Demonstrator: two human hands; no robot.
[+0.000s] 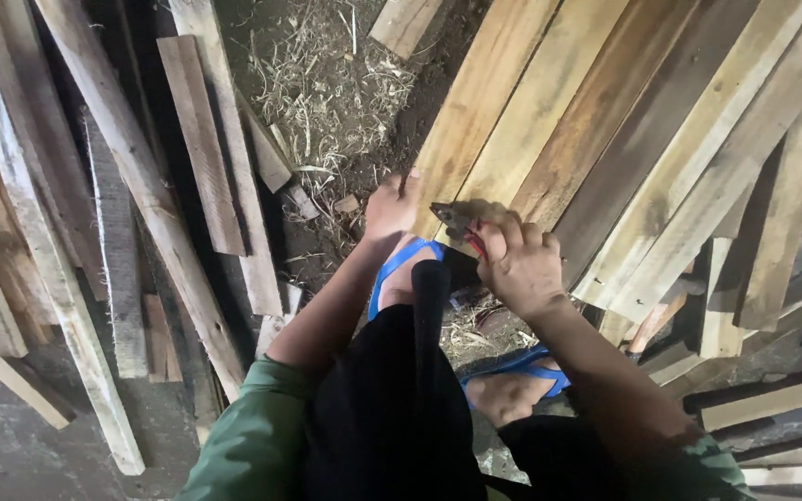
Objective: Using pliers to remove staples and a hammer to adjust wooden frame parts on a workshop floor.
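Knees in dark trousers (pixel 392 408) fill six o'clock. Just above, at centre, the right hand (pixel 519 267) is curled tight around pliers (pixel 457 223), whose nose bites the end of a plank (pixel 475 111); the left hand (pixel 390 209), at nine o'clock of them, grips that plank's edge to steady it.

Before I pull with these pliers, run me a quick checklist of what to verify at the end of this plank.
1. Right hand closed round the red-handled pliers: ok.
2. Pliers' nose set on the end of the plank: ok.
3. What the nose grips, a nail or not: cannot tell, too small and shadowed.
4. Left hand steadying the plank's end: ok, but its fingers sit close beside the pliers' nose, so not ok for clearance.
5. Feet protected: not ok, only open blue sandals, right under the plank's end.
6. Footing: cannot tell; loose planks and straw lie on the ground.
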